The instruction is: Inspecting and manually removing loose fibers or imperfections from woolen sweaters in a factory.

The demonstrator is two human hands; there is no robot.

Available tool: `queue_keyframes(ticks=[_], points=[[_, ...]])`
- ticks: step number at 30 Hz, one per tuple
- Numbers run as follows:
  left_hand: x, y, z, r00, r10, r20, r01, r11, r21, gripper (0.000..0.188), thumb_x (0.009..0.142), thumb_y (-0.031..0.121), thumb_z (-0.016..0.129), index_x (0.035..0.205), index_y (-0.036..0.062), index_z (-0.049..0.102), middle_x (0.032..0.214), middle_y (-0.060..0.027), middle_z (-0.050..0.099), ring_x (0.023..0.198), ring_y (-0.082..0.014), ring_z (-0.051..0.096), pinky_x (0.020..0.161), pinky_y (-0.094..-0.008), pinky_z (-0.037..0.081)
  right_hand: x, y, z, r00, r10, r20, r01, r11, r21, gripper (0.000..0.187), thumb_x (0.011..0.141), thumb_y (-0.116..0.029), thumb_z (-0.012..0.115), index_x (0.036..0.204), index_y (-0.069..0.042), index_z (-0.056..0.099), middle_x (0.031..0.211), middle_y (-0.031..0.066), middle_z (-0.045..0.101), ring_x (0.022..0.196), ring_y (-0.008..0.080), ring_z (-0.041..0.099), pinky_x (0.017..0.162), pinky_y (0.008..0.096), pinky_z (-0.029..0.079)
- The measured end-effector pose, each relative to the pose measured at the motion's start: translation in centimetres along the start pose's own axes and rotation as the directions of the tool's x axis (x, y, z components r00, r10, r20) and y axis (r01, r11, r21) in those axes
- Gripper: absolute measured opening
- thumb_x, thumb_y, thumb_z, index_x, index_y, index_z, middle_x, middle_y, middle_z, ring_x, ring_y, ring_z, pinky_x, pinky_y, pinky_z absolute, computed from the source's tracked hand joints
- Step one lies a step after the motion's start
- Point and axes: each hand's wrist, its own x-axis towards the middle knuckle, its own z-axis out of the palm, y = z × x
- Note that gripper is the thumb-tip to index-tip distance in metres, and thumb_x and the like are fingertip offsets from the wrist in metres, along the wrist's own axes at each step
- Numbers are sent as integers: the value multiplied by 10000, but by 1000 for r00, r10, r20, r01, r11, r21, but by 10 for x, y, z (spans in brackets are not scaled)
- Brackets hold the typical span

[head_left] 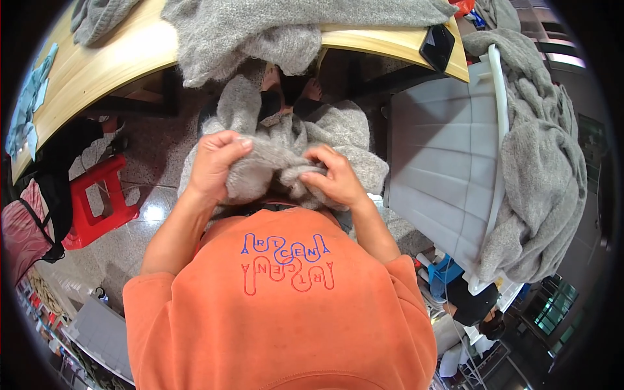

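Observation:
A fuzzy grey knitted garment (279, 153) lies bunched across my lap, with a sleeve-like part (239, 104) stretching toward the table. My left hand (221, 159) is closed on a fold of the knit, thumb pressed over the top. On the other side my right hand (333, 174) pinches the same fabric between thumb and fingers. A short stretch of bunched knit runs between the two hands. Looser folds (351, 130) spread to the right over my legs. The right fingertips are partly sunk in the fabric, so their exact grip is hard to make out.
More grey knitwear (247, 32) hangs over the front edge of the wooden table (130, 45). A black phone (437, 49) lies at the table's right end. Right of me stands a grey plastic bin (442, 143) with knitwear (543, 162) over its rim. A red stool (101, 201) is at left.

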Motion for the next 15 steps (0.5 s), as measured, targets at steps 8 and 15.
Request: queue_keyframes(ticks=[8, 15], points=[[4, 6, -17, 999, 36, 6, -36, 999, -38, 7, 735, 17, 592, 739, 12, 589, 718, -41, 619, 615, -77, 561, 587, -223, 458, -29, 11, -21, 903, 324, 283, -309, 946, -96, 166, 681, 21, 562, 842, -2, 597, 719, 97, 581, 669, 167, 562, 581, 263, 428], [3, -1, 7, 995, -34, 90, 35, 999, -8, 89, 705, -22, 615, 788, 4, 596, 744, -47, 624, 627, -79, 568, 577, -217, 463, -24, -36, -11, 901, -431, 49, 402, 787, -468, 349, 584, 90, 509, 922, 16, 556, 770, 120, 583, 564, 241, 547, 487, 292, 434]])
